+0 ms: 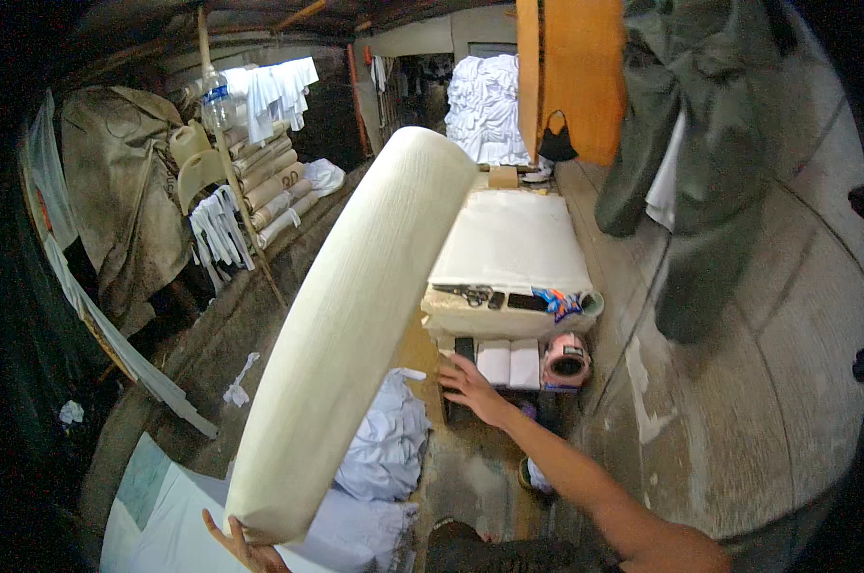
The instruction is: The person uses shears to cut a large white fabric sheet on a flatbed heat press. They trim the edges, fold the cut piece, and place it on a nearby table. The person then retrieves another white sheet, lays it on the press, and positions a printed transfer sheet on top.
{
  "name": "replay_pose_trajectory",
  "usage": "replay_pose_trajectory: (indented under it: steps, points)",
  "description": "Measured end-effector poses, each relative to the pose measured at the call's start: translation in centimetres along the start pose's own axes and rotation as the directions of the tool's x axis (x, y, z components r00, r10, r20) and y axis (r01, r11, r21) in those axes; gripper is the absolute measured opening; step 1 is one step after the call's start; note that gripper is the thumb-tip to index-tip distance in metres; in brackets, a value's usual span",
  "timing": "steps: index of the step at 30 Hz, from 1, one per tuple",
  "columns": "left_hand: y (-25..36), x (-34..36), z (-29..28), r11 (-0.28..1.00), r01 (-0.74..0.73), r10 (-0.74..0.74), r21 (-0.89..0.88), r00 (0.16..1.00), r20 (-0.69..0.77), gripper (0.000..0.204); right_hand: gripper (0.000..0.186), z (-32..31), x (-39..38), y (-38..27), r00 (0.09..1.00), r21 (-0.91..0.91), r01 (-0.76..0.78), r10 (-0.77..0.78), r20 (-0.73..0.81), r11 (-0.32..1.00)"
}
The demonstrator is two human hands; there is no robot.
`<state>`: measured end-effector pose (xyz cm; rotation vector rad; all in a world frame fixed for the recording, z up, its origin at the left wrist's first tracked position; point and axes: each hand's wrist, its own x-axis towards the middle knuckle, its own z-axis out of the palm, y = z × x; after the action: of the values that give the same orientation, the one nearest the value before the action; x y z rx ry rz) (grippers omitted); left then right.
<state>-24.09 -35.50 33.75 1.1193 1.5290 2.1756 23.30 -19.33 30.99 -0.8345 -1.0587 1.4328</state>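
Observation:
A long, thick cream cloth roll (346, 325) stands tilted in front of me, its far end leaning up and to the right. My left hand (244, 551) grips its lower end, fingers spread along the edge; part of the hand is hidden under the roll. My right hand (472, 390) is empty, fingers apart, beside the near edge of a low table. On that table's padded cream top (513, 239) lie black scissors (465, 292), a dark phone-like slab (526, 302) and a blue and orange packet (558, 304).
Below the padded top, a shelf holds an open white book (508, 365) and a pink round object (567, 361). White cloth (384, 439) is heaped by the roll. Rolled cloths (274, 181) are stacked at left. Dark green trousers (704, 143) hang at right; white cloth (486, 110) is piled behind.

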Motion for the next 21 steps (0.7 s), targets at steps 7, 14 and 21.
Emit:
replay_pose_trajectory:
  steps: [7, 14, 21]
  points:
    - [-2.4, 1.2, 10.6, 0.989, 0.117, -0.13, -0.087, 0.978, -0.162, 0.033, 0.071, 6.4, 19.9, -10.6, 0.946, 0.411, 0.264, -0.318, 0.066, 0.872]
    - [-7.7, 11.5, 26.6, 0.984, -0.083, 0.088, 0.155, 0.996, -0.021, 0.05, 0.085, 5.5, 45.9, -17.9, 0.83, 0.021, 0.537, -0.524, -0.191, 0.843]
    - [-1.3, 40.8, 35.2, 0.991, -0.082, 0.115, -0.104, 0.926, 0.361, 0.061, 0.062, 2.9, 61.0, -31.7, 0.987, -0.592, 0.015, 0.081, 0.136, 0.806]
